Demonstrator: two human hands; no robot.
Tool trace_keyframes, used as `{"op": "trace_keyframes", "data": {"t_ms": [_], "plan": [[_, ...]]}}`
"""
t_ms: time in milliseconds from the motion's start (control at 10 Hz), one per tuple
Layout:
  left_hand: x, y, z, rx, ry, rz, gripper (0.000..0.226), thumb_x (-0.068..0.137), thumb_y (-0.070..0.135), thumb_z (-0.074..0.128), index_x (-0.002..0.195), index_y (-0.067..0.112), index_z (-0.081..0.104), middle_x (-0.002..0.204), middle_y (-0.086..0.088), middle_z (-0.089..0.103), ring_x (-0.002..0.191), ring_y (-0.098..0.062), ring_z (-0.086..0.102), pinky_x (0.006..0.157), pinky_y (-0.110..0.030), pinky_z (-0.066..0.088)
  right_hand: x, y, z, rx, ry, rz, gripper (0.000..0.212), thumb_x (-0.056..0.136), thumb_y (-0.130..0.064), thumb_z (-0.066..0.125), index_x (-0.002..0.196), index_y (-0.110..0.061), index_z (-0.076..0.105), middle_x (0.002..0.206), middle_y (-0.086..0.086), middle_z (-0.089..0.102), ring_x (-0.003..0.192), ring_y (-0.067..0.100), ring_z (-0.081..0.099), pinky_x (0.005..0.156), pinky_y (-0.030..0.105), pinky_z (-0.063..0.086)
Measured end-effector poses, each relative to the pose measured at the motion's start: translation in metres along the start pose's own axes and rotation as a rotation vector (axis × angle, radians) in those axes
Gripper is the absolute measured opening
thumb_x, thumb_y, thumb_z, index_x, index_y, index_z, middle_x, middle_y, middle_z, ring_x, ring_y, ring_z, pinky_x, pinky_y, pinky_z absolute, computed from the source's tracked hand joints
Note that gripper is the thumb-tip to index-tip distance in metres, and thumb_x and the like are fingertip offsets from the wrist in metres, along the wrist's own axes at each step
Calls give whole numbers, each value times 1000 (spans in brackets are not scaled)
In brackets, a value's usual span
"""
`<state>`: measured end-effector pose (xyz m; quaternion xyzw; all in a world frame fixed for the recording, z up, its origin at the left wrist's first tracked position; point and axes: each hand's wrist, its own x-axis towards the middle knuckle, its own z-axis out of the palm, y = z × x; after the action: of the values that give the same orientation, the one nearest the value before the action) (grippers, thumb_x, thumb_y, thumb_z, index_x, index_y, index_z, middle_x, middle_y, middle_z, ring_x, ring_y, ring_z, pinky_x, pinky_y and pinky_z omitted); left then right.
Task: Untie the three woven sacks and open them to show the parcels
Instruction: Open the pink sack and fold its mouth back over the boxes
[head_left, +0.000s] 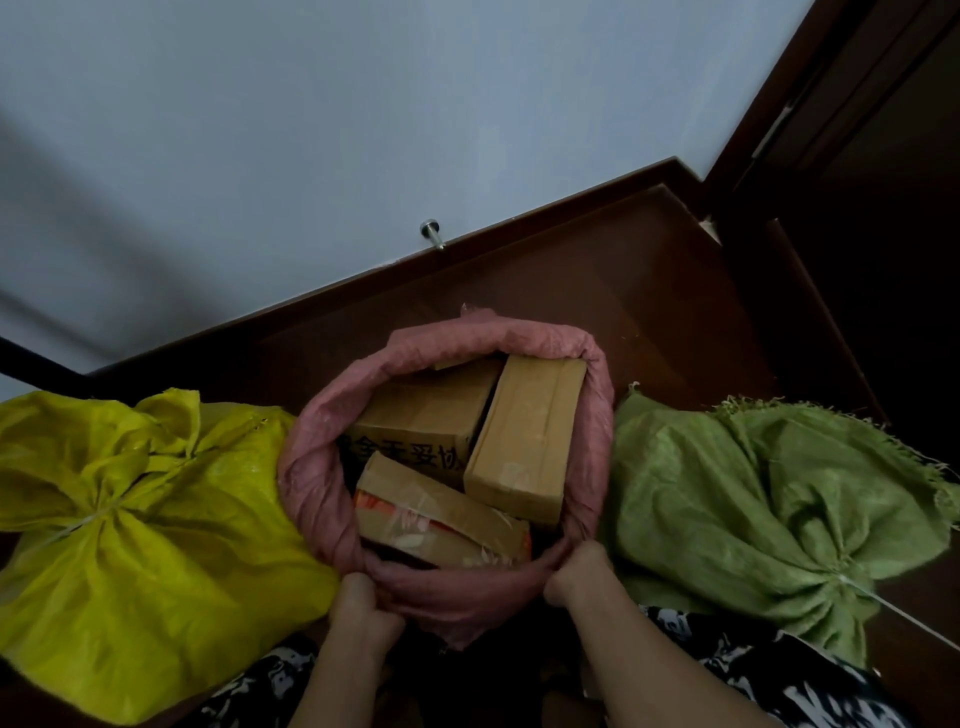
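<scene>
- Head view, looking down: the left hand (363, 603) grips the near rim of a pink woven sack (322, 467), fingers curled into the rolled fabric at the lower left of the opening
- The right hand (576, 569) grips the same rim a little to the right, fingers also curled round the fabric; both bare forearms reach in from the bottom edge
- The pink sack stands in the middle of the view with its mouth wide open and its edge rolled down into a thick collar
- Inside it, cardboard parcels are plainly on show: a long taped box (524, 441) upright on the right, a box printed with dark characters (415, 421) behind on the left, and a taped box with orange print (441, 514) nearest the hands
- Touching the pink sack on the left, a yellow woven sack (156, 545) is still gathered shut, tied with a pale cord (85, 522) at its neck
- Touching it on the right, a green woven sack (727, 493) with a frayed edge is also still bunched shut, a white cord (862, 590) cinching it
- All three sit on a dark brown wooden floor (623, 291) beside a pale wall (311, 130), where a small metal door stop (431, 233) sticks out above the skirting
- Patterned black-and-white clothing (779, 670) shows at the bottom
- Judged from this: one sack of three is done, or nearly so; the yellow and green ones remain to be untied and opened
</scene>
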<state>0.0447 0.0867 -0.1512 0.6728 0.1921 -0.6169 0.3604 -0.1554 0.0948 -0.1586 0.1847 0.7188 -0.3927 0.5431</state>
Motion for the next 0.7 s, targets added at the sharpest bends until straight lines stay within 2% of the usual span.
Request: {"op": "trace_keyframes", "data": {"t_ms": [100, 200, 300, 400, 500, 600, 700], "plan": [[28, -4, -14, 203, -43, 32, 70, 64, -2, 47, 134, -4, 46, 122, -22, 55, 109, -42, 54, 76, -47, 50, 33, -1, 2, -373, 50, -37, 34, 100, -17, 38, 76, 5, 49, 73, 10, 47, 70, 23, 49, 66, 20, 47], [-6, -2, 0, 597, 82, 61, 38, 86, -2, 43, 123, -9, 50, 111, -26, 58, 100, -42, 58, 80, -45, 50, 23, -22, 10, -592, 69, -84, 15, 95, -13, 45, 89, -3, 55, 81, 13, 58, 78, 27, 58, 73, 36, 51], [-38, 23, 14, 1173, 115, 232, 17, 89, 12, 61, 84, -3, 55, 71, -17, 58, 72, -35, 66, 49, -32, 53, 5, -52, 15, -1189, 18, -183, 25, 90, -11, 50, 113, -6, 58, 99, 14, 59, 99, 33, 62, 85, 42, 54], [-48, 68, 31, 1585, 266, 592, 45, 74, 47, 73, 88, 6, 61, 83, -11, 68, 72, -25, 68, 62, -31, 54, 8, -80, 19, -1554, 147, -332, 46, 86, -16, 61, 128, 1, 52, 122, 14, 60, 110, 28, 63, 86, 30, 53], [-40, 91, 42, 1399, 419, 809, 77, 74, 49, 72, 128, 3, 42, 130, -21, 48, 112, -40, 55, 91, -44, 48, 16, -102, 17, -1456, 181, -551, 50, 84, -17, 64, 129, -4, 48, 123, 14, 59, 110, 29, 61, 84, 30, 52], [-21, 90, 43, 1426, 281, 873, 67, 82, 28, 69, 134, 9, 31, 141, -23, 22, 121, -46, 42, 100, -45, 40, 30, -104, 9, -1480, 28, -679, 57, 84, -18, 64, 133, -12, 37, 129, 19, 49, 113, 33, 55, 92, 33, 47], [-3, 96, 32, 1602, 158, 815, 66, 80, 7, 64, 138, 5, 34, 146, -21, 19, 134, -38, 31, 108, -35, 31, 41, -98, 2, -1637, 19, -672, 41, 90, -13, 57, 130, -9, 48, 131, 19, 43, 113, 31, 53, 94, 29, 44]]}}
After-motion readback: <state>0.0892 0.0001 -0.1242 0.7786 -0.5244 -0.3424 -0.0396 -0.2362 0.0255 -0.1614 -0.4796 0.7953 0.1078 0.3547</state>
